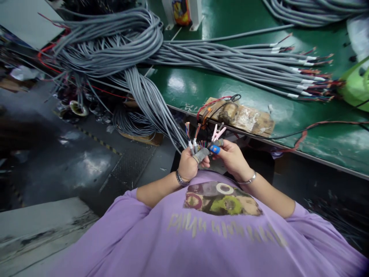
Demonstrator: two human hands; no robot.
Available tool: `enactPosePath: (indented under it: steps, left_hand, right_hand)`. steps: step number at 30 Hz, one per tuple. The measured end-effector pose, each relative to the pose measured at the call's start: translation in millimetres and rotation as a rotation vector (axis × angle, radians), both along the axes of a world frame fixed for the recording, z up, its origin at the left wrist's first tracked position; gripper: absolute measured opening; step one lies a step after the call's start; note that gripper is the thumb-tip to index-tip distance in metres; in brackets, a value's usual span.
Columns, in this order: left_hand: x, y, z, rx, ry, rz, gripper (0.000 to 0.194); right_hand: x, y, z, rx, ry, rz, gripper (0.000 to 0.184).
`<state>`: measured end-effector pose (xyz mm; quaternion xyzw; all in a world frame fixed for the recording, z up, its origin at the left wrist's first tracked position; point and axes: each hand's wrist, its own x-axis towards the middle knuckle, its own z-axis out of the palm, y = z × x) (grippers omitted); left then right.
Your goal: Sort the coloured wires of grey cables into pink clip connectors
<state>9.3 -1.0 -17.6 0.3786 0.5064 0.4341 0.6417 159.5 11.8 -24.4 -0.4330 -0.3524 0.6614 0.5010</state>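
Note:
My left hand (188, 164) is closed around the ends of a few grey cables (192, 148), just in front of my body. White sleeves and fanned, multicoloured wire ends (188, 130) stick up above its fingers. Grey wrapping covers its thumb. Close beside it, my right hand (234, 158) pinches thumb against fingers, with a blue wrap (214, 149) on the thumb. Short coloured wires (203, 143) show between the two hands; what the right fingertips grip is hidden. A pink V-shaped clip (217, 132) rises at the right fingertips, and I cannot tell whether they hold it.
A thick coil of grey cable (115, 42) lies on the green table (184, 82), its stripped ends (311, 82) spread right. By the table's near edge sits a worn wooden block (245, 117) with a red lead. More coiled cable (134, 125) rests low at left.

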Motion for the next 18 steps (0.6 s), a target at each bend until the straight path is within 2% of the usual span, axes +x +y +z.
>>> enactPosePath:
  steps: [4, 8, 12, 18]
  left_hand:
    - [0.7, 0.6, -0.1, 0.003, -0.018, 0.038, 0.044]
    - [0.1, -0.2, -3.2, -0.002, -0.033, 0.022, 0.043]
    - [0.1, -1.5, -6.8, 0.032, -0.007, 0.001, 0.041]
    - [0.3, -1.6, -7.3, 0.042, 0.033, 0.028, 0.039]
  right_hand:
    - [-1.6, -0.4, 0.1, -0.059, 0.064, -0.032, 0.032]
    - [-1.2, 0.2, 3.2, -0.087, 0.124, 0.033, 0.034]
    - [-4.0, 1.3, 5.6, -0.055, 0.073, 0.049, 0.037]
    - [-6.9, 0.1, 6.1, -0.090, 0.047, 0.001, 0.038]
